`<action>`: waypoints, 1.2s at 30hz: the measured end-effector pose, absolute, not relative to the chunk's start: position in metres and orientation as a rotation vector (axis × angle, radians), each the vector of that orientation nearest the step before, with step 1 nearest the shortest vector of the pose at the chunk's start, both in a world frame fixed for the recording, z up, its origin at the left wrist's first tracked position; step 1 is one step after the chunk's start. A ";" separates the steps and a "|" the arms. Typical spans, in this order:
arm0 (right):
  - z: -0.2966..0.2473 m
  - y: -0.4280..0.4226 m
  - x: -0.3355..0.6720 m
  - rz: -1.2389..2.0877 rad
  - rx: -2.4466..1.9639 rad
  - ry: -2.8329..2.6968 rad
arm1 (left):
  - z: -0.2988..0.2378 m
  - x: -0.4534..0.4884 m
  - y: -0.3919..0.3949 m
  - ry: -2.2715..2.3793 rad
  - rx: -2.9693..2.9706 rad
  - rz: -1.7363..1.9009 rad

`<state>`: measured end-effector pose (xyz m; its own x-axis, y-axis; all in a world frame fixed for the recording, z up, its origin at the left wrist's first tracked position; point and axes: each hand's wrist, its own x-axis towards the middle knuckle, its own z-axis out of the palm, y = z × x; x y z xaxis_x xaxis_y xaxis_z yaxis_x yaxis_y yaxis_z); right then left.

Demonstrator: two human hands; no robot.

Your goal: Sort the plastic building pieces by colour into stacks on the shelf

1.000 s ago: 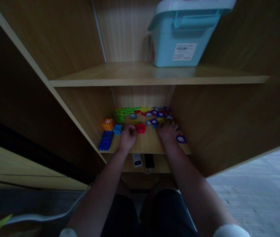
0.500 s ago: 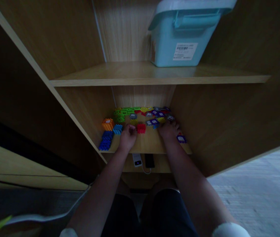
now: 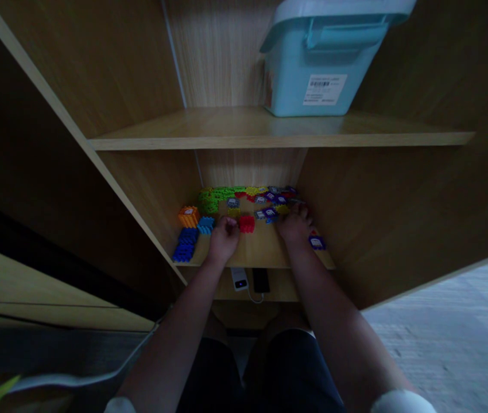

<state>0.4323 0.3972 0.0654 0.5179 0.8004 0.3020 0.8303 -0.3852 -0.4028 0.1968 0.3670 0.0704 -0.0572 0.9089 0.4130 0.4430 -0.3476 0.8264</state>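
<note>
My left hand (image 3: 224, 238) rests on the middle shelf with its fingers curled together. Whatever it may hold is hidden. Just right of it stands a stack of red plastic interlocking tiles (image 3: 247, 224), and a light blue stack (image 3: 205, 225) is on its left. Over at the right side, my right hand (image 3: 295, 223) has its fingers bent at a grey interlocking tile (image 3: 298, 201), which appears tilted nearly edge-on at the fingertips. Purple tiles (image 3: 268, 213) and a yellow tile (image 3: 282, 210) lie beside this hand.
Green tiles (image 3: 212, 199) spread along the back left. An orange stack (image 3: 189, 216) and dark blue tiles (image 3: 185, 244) line the left side. Above, a light blue lidded bin (image 3: 289, 86) sits on the upper shelf (image 3: 209, 126). Below are a white power bank (image 3: 239, 279) and a black phone (image 3: 261, 280).
The grey tile at my right fingertips has gone from lying flat to tilted, and the fingers have shifted slightly. My left hand stays in place.
</note>
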 end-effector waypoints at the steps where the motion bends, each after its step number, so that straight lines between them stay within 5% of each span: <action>1: 0.066 0.397 0.433 -0.083 -2.253 -1.321 | 0.071 0.197 0.367 1.439 1.781 1.390; 36: 0.063 0.398 0.444 -0.108 -2.074 -1.396 | 0.072 0.197 0.367 1.448 1.777 1.377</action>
